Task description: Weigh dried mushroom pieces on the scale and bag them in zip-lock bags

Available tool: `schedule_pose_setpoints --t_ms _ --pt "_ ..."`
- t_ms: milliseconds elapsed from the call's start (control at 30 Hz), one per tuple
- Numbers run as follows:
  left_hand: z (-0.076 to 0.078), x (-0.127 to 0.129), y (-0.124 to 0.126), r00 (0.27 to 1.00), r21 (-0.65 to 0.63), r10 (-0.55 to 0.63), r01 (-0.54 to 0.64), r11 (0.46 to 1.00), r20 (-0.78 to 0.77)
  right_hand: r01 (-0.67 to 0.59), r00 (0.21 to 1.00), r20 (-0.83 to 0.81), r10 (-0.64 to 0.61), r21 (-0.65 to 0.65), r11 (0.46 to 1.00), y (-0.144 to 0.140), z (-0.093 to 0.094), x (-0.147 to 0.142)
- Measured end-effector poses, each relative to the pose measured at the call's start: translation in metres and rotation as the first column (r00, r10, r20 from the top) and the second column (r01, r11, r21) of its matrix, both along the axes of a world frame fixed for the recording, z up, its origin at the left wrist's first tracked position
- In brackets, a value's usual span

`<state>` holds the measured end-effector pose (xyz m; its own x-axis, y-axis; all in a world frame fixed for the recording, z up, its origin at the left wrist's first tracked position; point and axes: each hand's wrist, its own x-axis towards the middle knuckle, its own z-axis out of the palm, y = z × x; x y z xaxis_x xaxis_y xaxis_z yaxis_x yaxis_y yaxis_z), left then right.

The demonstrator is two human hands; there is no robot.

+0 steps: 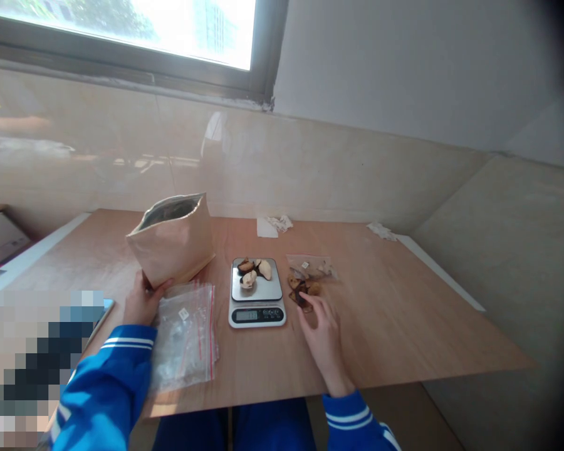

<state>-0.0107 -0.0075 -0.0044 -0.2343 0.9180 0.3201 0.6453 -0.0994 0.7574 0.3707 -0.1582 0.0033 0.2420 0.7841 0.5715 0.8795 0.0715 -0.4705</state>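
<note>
Weighing step, judged in progress: with dried slices on the scale [256, 288] pan, the right hand [322, 335] — fingers loosely curled, touching the slice pile [303, 291] right of the scale — must pinch one piece, while the left hand [143, 300] rests open against the paper bag [173, 241] left of the scale.

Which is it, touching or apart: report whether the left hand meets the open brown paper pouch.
Touching. The head view shows the left hand pressed against the lower front of the brown paper pouch, fingers on its base edge.
</note>
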Motion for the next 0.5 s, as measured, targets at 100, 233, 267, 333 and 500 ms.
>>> schedule_pose_setpoints --t_ms 100,233,267,333,500 --pt "0.004 0.006 -0.01 0.998 0.043 -0.023 0.026 0.999 -0.065 0.049 0.997 0.052 -0.048 -0.026 0.998 -0.009 0.004 0.011" --pt "0.017 0.018 -0.027 0.995 0.107 -0.082 0.088 0.99 -0.055 -0.124 0.99 -0.066 0.128 0.066 0.99 -0.013 0.056 -0.026" --pt "0.02 0.021 -0.03 0.994 0.115 -0.094 0.1 0.988 -0.057 -0.22 0.971 -0.078 0.227 0.094 0.971 -0.014 0.073 -0.041" --pt "0.025 0.024 -0.034 0.991 0.127 -0.115 0.123 0.984 -0.073 -0.437 0.897 -0.032 0.441 0.098 0.894 -0.013 0.103 -0.07" --pt "0.026 0.024 -0.033 0.983 0.162 -0.151 0.167 0.973 -0.104 -0.585 0.811 0.044 0.583 0.049 0.81 0.004 0.131 -0.11"
